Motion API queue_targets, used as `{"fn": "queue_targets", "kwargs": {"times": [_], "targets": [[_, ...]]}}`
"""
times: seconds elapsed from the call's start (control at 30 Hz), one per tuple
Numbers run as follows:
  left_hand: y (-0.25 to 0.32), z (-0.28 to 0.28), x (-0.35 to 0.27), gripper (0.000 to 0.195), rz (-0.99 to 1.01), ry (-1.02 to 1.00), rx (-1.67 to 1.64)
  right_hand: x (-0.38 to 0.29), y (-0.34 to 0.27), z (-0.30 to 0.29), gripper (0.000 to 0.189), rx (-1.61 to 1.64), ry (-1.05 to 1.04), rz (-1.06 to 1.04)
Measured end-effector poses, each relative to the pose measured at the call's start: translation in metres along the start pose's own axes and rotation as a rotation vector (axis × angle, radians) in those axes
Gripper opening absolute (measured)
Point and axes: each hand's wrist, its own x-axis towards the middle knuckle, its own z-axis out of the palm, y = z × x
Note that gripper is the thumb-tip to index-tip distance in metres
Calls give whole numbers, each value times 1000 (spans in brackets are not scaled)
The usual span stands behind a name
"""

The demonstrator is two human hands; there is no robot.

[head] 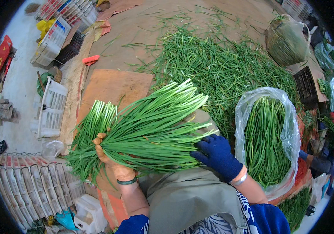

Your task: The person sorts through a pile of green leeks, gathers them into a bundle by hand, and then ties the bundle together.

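My left hand [113, 162], in what looks like a tan glove with a dark bangle at the wrist, grips a large bunch of garlic chives [155, 125] around the green leaf end. The bunch fans out over my lap, its pale cut ends to the upper right. My right hand [218, 155], in a navy knit glove, touches the lower stalks near their pale ends. Its fingertips are partly hidden, so a grip does not show. Left of the held bunch, another bundle of chives [96, 117] lies on an orange-brown board [117, 80].
Loose chive trimmings [213, 64] spread across the floor ahead. A clear plastic bag [240, 117] of chives stands at my right, with a person's arm [307, 158] beyond. White plastic crates [35, 187] stand at my left, near a white jug [89, 215]. A stuffed bag [286, 41] sits far right.
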Motion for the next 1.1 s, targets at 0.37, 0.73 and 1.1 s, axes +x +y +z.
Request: {"fn": "queue_targets", "kwargs": {"times": [0.37,0.73,1.1], "targets": [[-2,14,0,15,27,35,285,-18,58,-17,16,1177,290,350],[-3,35,-5,20,-102,393,397,-20,34,-49,37,220,256,-158],[-14,88,28,16,-35,390,841,10,16,6,30,320,399,-311]]}}
